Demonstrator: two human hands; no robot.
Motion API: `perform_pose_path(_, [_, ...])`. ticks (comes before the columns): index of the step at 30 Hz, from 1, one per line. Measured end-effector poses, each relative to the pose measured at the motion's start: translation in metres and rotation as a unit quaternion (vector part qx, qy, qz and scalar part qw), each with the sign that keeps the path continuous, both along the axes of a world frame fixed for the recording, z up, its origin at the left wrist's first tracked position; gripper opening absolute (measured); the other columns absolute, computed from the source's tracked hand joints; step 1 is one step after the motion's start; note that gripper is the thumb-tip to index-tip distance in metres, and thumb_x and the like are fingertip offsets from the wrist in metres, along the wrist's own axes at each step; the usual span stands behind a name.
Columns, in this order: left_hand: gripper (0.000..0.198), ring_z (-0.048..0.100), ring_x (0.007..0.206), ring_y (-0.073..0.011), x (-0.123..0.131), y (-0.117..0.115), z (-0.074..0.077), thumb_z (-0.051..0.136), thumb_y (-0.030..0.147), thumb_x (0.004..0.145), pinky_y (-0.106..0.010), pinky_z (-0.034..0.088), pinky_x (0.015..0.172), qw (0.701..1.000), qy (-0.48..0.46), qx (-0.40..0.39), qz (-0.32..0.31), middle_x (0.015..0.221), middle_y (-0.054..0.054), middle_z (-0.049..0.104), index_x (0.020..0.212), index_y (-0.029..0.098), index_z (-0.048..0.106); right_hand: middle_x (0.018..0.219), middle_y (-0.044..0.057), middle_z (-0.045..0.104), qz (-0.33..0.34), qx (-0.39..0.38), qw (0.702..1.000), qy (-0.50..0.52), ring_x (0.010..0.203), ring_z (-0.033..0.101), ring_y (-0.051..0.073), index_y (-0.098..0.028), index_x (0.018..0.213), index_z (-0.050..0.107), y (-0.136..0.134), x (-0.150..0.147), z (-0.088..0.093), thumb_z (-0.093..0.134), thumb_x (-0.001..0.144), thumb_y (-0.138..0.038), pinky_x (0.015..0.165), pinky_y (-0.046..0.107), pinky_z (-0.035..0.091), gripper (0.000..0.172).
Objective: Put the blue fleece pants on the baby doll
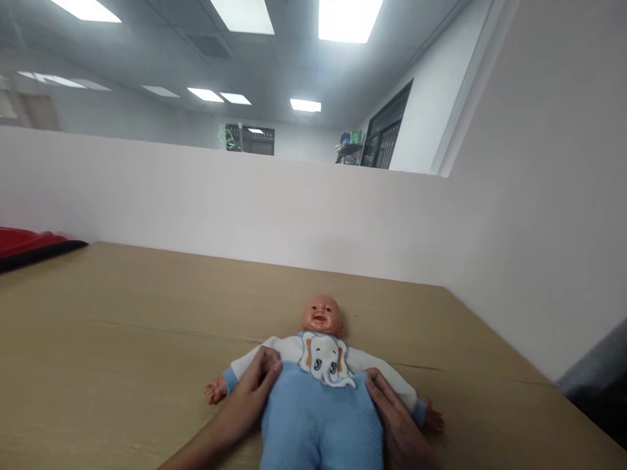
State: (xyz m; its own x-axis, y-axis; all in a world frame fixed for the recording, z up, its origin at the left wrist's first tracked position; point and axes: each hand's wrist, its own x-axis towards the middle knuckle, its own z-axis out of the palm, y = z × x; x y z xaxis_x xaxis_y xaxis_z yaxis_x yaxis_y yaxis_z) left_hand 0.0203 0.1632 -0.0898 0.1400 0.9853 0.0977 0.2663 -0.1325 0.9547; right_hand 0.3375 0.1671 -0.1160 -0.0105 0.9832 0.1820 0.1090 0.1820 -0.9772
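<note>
A baby doll lies on its back on the wooden table, head pointing away from me and both arms spread out. It has a white top with blue cuffs and an elephant face on the chest. Fuzzy light blue pants cover its lower body; their lower ends are cut off by the frame. My left hand is closed, pinching the upper left corner of the pants beside the doll's arm. At the upper right corner, my right hand pinches the same pants between thumb and fingers.
The light wooden table meets a low white wall at the back. A red item with a black edge sits at the far left. Something dark stands beyond the table's right edge.
</note>
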Motion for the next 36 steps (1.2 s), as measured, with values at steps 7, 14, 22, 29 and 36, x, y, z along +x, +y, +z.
perform_pose_path(7, [0.039,0.058,0.105,-0.033,0.001,-0.003,0.001,0.038,0.056,0.107,-0.051,0.044,0.101,0.984,0.152,0.091,-0.005,0.107,-0.012,0.064,0.098,0.022,0.057,0.108,0.008,0.078,-0.001,-0.01,0.994,-0.112,0.115,0.071,0.03,-0.024,0.105,0.074,0.005,0.01,-0.02,0.068,0.094,-0.062,0.093,0.032,0.06,0.04])
perform_pose_path(14, [0.021,0.054,0.122,-0.0333,-0.023,-0.009,-0.001,0.049,0.019,0.091,-0.05,0.041,0.112,0.968,0.2,0.115,-0.098,0.126,-0.015,0.065,0.108,0.022,0.06,0.151,0.018,0.065,0.034,0.047,0.969,-0.242,0.147,0.054,0.042,-0.026,0.132,0.073,-0.013,0.035,-0.031,0.067,0.083,-0.037,0.127,0.063,0.04,0.05])
perform_pose_path(22, [0.032,0.06,0.117,-0.0348,-0.017,-0.011,-0.01,0.046,0.05,0.102,-0.051,0.046,0.109,0.992,0.104,0.042,-0.048,0.126,-0.016,0.067,0.111,0.023,0.059,0.142,0.016,0.072,0.024,0.017,0.986,-0.161,0.13,0.069,0.035,-0.022,0.128,0.071,-0.021,0.01,-0.015,0.059,0.098,-0.046,0.115,0.051,0.054,0.041])
perform_pose_path(29, [0.024,0.07,0.099,-0.0327,-0.023,0.004,-0.021,0.043,0.036,0.099,-0.048,0.054,0.092,0.972,0.171,0.137,0.081,0.107,-0.012,0.074,0.112,0.023,0.059,0.121,0.012,0.075,-0.119,0.19,0.879,-0.42,0.113,0.069,0.036,-0.025,0.118,0.069,-0.006,0.042,-0.003,0.058,0.093,-0.029,0.103,0.055,0.053,0.028])
perform_pose_path(36, [0.029,0.06,0.118,-0.035,-0.01,-0.002,0.02,0.051,0.045,0.103,-0.051,0.045,0.107,0.959,0.18,0.206,0.076,0.121,-0.012,0.069,0.118,0.023,0.062,0.12,0.014,0.079,-0.105,0.146,0.848,-0.498,0.111,0.072,0.036,-0.018,0.124,0.068,0.01,0.077,0.021,0.067,0.087,-0.039,0.122,0.07,0.032,0.043])
